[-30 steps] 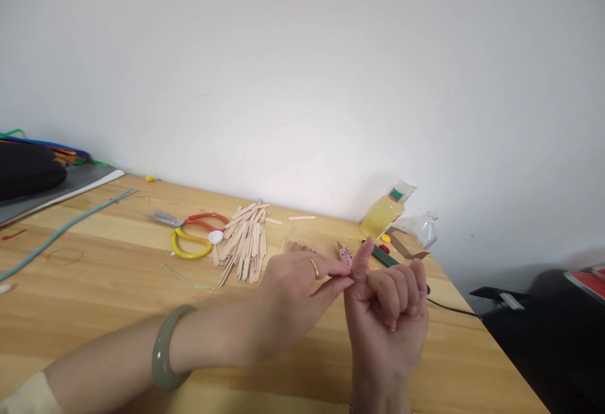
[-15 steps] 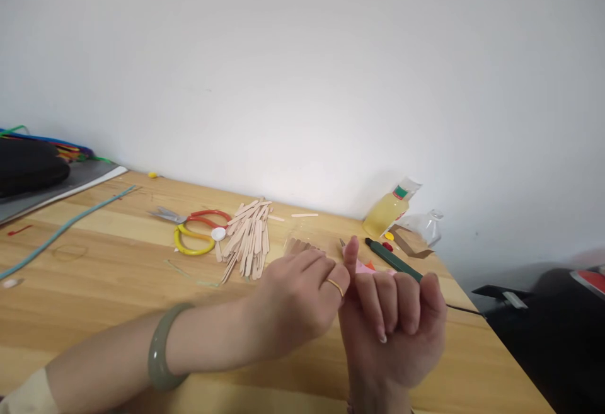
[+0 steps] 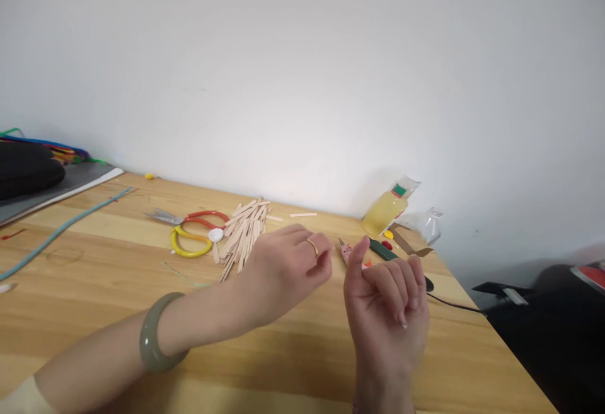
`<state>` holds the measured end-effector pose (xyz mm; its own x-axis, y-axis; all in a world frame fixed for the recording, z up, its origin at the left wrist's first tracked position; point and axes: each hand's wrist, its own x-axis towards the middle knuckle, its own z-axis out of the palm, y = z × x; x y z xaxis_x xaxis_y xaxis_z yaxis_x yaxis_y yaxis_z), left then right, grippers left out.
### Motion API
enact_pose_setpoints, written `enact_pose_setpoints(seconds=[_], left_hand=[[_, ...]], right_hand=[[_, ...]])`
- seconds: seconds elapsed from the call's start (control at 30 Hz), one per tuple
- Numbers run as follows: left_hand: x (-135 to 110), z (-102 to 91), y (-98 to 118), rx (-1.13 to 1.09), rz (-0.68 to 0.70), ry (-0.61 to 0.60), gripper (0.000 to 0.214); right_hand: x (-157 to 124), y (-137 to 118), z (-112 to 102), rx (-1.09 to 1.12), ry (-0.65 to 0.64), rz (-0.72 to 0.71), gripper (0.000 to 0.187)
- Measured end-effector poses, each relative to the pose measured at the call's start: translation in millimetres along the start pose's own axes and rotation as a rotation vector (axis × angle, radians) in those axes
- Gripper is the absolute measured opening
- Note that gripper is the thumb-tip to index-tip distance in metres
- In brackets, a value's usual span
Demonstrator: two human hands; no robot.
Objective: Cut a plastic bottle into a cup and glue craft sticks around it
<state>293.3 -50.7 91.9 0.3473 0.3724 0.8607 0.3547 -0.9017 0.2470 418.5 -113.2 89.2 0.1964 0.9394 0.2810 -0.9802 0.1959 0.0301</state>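
The left hand, a smooth green bangle on its wrist, hovers palm-down with fingers curled under; whether they pinch anything I cannot tell. The right hand, just apart, is loosely clenched, thumb up. Flat wooden sticks lie just beyond the left knuckles.

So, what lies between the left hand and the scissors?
In the head view, a pile of wooden sticks lies between left hand and scissors, a small white cap beside the handles.
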Motion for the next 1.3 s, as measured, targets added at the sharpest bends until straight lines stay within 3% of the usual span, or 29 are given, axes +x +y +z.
enact_pose_setpoints(seconds=[0.17,0.43,0.57,0.7,0.8,0.87,0.93,1.0,1.07,1.17,1.3], left_hand=[[2.8,-2.0,-3.3,-0.04,-0.094,-0.064,0.014],[10.7,-8.0,-11.2,-0.009,-0.36,-0.349,0.015],[10.4,-5.0,-30.7,0.119,-0.402,-0.391,0.024],[4.6,4.7,-65.1,0.271,-0.31,-0.406,0.036],[0.8,8.3,-95.9,0.361,-0.261,-0.426,0.027],[-0.4,5.3,-115.0,0.394,-0.345,-0.476,0.029],[-0.1,-1.7,-130.3,0.309,-0.392,-0.546,0.032],[1.3,-10.5,-140.2,0.196,-0.41,-0.516,0.035],[2.4,-18.5,-144.3,0.143,-0.459,-0.488,0.036],[-1.1,-26.0,-142.8,0.145,-0.56,-0.609,0.036],[-18.9,-30.6,-137.4,0.157,-0.548,-0.772,0.031]], right_hand=[[3.1,-3.6,-7.4,0.196,0.034,0.108,0.046],[9.5,-13.3,-7.9,0.522,0.155,0.282,0.054],[17.4,-24.2,-8.7,0.663,0.176,0.495,0.062],[21.6,-30.1,-6.4,0.557,0.233,0.533,0.065],[12.7,-32.4,6.4,0.246,0.219,0.31,0.06],[2.6,-39.7,19.1,-0.017,0.151,0.072,0.051],[-4.9,-56.1,29.7,-0.376,0.162,-0.097,0.04],[-5.5,-81.7,33.0,-0.87,0.175,-0.201,0.037],[1.4,-112.2,27.0,-1.43,0.191,-0.193,0.038],[16.9,-153.4,5.1,-2.153,0.142,-0.088,0.032],[28.3,-176.2,-30.8,-2.782,-0.2,0.284,0.018]])
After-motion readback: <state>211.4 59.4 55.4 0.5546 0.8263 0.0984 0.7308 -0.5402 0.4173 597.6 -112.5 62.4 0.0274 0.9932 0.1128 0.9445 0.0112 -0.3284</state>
